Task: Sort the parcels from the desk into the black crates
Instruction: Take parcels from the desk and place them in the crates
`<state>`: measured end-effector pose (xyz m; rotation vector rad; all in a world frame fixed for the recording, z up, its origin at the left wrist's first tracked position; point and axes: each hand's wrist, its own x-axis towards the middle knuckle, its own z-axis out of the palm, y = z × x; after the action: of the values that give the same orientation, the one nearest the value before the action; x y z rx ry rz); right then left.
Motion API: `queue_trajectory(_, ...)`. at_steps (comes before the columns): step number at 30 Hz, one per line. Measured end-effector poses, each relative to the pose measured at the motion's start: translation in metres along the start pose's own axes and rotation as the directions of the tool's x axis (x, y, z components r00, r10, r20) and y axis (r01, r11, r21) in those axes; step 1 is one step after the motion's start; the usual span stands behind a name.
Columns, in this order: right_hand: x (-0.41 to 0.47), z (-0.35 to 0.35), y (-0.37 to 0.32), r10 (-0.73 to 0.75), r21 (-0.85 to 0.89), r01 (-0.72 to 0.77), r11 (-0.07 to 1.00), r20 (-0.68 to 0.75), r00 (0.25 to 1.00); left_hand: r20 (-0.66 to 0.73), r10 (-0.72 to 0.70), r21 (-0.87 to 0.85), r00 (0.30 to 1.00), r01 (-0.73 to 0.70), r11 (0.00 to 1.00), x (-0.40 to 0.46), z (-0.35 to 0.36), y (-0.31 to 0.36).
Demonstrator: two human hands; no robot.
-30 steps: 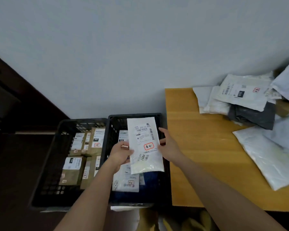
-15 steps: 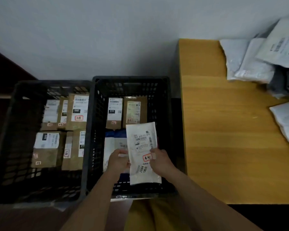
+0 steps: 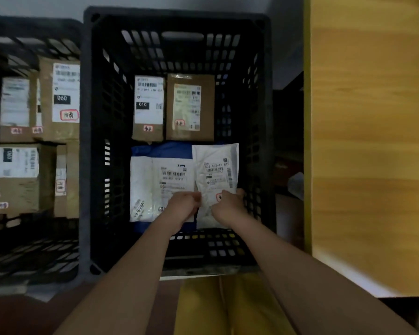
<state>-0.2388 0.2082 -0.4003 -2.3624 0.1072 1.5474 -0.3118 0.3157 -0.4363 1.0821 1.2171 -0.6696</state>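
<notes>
Head | white parcel (image 3: 215, 175) in crate (image 3: 102, 131) | gripped between both hands (image 3: 207, 206)

Two black crates (image 3: 92, 141) stand on the floor (image 3: 22, 310).

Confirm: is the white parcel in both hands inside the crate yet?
Inside: the white parcel sits below the crate's rim, beside another mailer, both hands gripping it.

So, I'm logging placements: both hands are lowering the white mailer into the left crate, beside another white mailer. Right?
Not quite. In the head view the left hand and right hand hold the white mailer in the right crate, beside another white mailer.
</notes>
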Motion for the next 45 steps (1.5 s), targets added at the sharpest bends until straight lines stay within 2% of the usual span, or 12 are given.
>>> queue_trajectory(3,-0.001,0.002,-0.003,0.061,-0.056,-0.061,0.997,0.001,0.998,0.030,-0.005,-0.057,1.000,0.006,0.998,-0.001,0.001,0.000)
queue_trajectory(6,-0.011,0.000,-0.006,0.030,-0.105,-0.026,0.994,0.039,0.999,-0.013,0.068,-0.084,0.998,-0.069,0.994,-0.016,-0.006,0.007)
queue_trajectory(10,-0.037,-0.010,-0.007,-0.132,-0.106,0.139,0.985,0.070,0.989,-0.155,0.261,0.179,0.953,-0.233,0.956,-0.039,-0.020,0.010)
queue_trajectory(13,-0.061,-0.020,-0.012,-0.287,-0.244,0.284,0.927,0.025,0.958,-0.113,0.459,0.492,0.881,-0.352,0.796,-0.063,-0.033,0.013)
queue_trajectory(16,-0.087,-0.035,-0.019,-0.427,-0.435,0.369,0.821,-0.039,0.903,-0.058,0.561,0.805,0.826,-0.293,0.515,-0.084,-0.041,0.026)
queue_trajectory(19,-0.110,-0.050,-0.026,-0.574,-0.551,0.405,0.729,-0.171,0.801,-0.074,0.631,0.897,0.772,-0.225,0.380,-0.114,-0.035,0.050)
queue_trajectory(23,-0.132,-0.074,-0.025,-0.686,-0.611,0.374,0.698,-0.418,0.596,-0.035,0.762,0.929,0.646,-0.261,0.264,-0.148,-0.014,0.083)
queue_trajectory(25,-0.140,-0.091,-0.020,-0.682,-0.610,0.339,0.716,-0.508,0.527,-0.009,0.803,0.931,0.596,-0.287,0.224,-0.160,0.002,0.099)
queue_trajectory(28,-0.150,-0.121,-0.006,-0.637,-0.585,0.283,0.760,-0.581,0.507,0.043,0.861,0.923,0.507,-0.349,0.160,-0.180,0.032,0.121)
queue_trajectory(32,-0.162,-0.166,0.027,-0.591,-0.539,0.266,0.799,-0.621,0.515,0.130,0.878,0.936,0.461,-0.349,0.044,-0.202,0.084,0.148)
queue_trajectory(36,-0.169,-0.211,0.074,-0.521,-0.473,0.236,0.849,-0.674,0.523,0.214,0.867,0.922,0.450,-0.387,-0.027,-0.216,0.150,0.163)
queue_trajectory(45,-0.170,-0.291,0.212,-0.293,-0.298,0.094,0.950,-0.746,0.598,0.393,0.774,0.890,0.496,-0.418,-0.183,-0.217,0.290,0.156)
